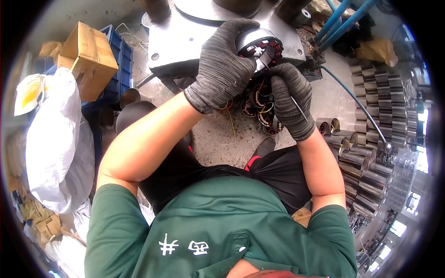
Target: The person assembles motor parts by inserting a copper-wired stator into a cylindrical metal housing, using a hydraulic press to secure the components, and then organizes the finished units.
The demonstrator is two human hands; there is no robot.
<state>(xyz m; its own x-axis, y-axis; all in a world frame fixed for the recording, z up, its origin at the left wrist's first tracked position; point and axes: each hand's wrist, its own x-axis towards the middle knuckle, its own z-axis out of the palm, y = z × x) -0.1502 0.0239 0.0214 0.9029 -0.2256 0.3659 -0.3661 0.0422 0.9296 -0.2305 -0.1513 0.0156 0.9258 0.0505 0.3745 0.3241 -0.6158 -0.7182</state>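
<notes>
My left hand (221,69), in a dark grey knit glove, is closed around the side of a motor stator (268,48). The stator has a bright metal shell, and its open end shows dark and reddish windings. It is tilted toward me at the front edge of a metal machine plate (174,44). My right hand (294,99), gloved alike, has its fingers curled just below the stator's open end. A thin metal rod (299,109) lies across its palm side, gripped by the fingers; its tip is hidden near the windings.
Below my hands, several wound stators (264,106) with loose coloured wires sit on the floor. Stacked metal cylinders (380,97) stand at the right, beside a hose (357,97). At the left are a cardboard box (90,60), a blue crate (121,60) and white sacks (53,139).
</notes>
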